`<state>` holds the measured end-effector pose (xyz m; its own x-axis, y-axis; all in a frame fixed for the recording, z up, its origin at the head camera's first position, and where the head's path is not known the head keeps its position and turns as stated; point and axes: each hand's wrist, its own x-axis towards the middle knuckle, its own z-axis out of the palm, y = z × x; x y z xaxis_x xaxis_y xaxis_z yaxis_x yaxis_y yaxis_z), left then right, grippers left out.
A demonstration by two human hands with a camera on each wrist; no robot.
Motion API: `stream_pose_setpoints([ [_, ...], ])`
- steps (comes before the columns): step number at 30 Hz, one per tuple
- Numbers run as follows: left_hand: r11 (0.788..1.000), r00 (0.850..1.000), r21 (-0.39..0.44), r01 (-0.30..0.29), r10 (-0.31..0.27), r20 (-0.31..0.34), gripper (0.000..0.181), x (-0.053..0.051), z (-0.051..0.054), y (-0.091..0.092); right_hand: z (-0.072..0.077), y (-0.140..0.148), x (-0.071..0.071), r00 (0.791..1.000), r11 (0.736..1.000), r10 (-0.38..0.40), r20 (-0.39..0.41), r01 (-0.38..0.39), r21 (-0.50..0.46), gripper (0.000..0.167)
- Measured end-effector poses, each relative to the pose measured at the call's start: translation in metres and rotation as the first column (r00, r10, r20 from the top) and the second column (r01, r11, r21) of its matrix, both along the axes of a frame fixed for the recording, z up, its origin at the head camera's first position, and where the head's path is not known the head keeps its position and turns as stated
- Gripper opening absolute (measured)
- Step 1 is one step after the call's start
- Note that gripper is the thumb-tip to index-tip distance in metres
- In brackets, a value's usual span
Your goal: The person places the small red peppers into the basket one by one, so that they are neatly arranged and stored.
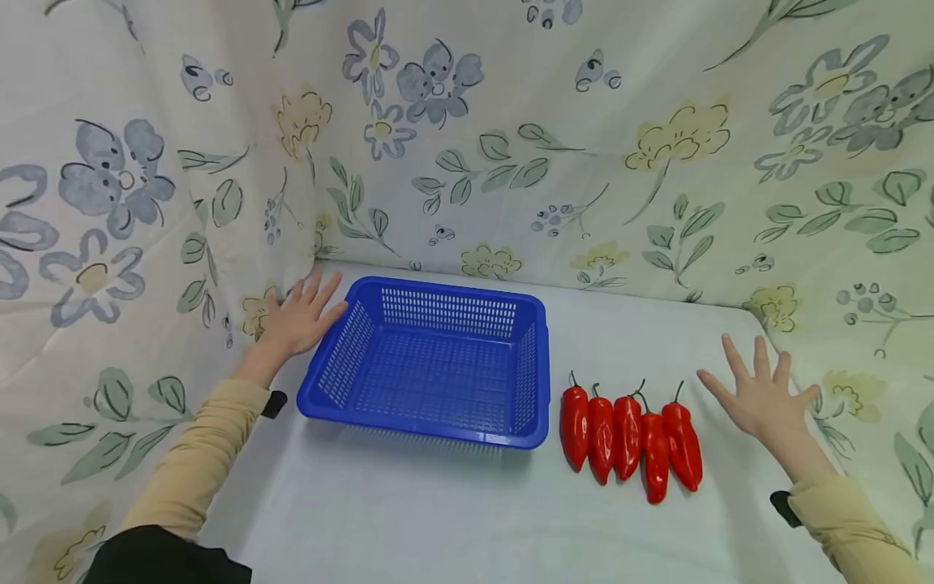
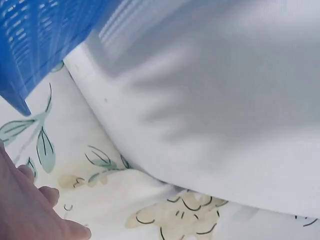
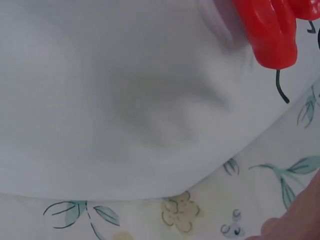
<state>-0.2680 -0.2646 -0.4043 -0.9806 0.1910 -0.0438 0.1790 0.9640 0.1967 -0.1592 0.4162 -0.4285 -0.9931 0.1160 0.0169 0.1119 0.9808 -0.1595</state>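
Observation:
A blue plastic basket (image 1: 438,434) with slotted walls stands on the white table, left of the middle. My left hand (image 1: 297,318) is at its upper left corner with fingers spread; whether it touches the rim I cannot tell. To the right of the basket, several red chili peppers (image 1: 615,434) lie side by side, stems pointing away from me. My right hand (image 1: 766,397) hovers right of the peppers, fingers spread and holding nothing. The right wrist view catches the stem end of one red pepper (image 3: 272,40), and the left wrist view a corner of the blue basket (image 2: 40,45).
A white table (image 1: 438,519) carries everything. Floral cloth (image 1: 511,178) hangs behind it and along both sides, close to the table's edges. Dark bands (image 1: 274,404) sit on both wrists. Something black (image 1: 168,558) shows at the lower left.

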Motion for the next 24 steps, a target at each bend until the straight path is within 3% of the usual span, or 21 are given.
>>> stream_pose_setpoints([
  [11,0.988,0.998,0.145,0.061,-0.065,0.026,0.069,0.015,-0.011,0.018,-0.009,-0.013,0.016,1.000,0.998,0.013,-0.015,-0.014,-0.060,0.088],
  [24,0.971,0.996,0.230,0.063,-0.074,0.043,0.070,0.026,-0.016,0.025,-0.009,-0.025,0.033,1.000,0.995,0.013,-0.009,-0.014,-0.099,0.087],
])
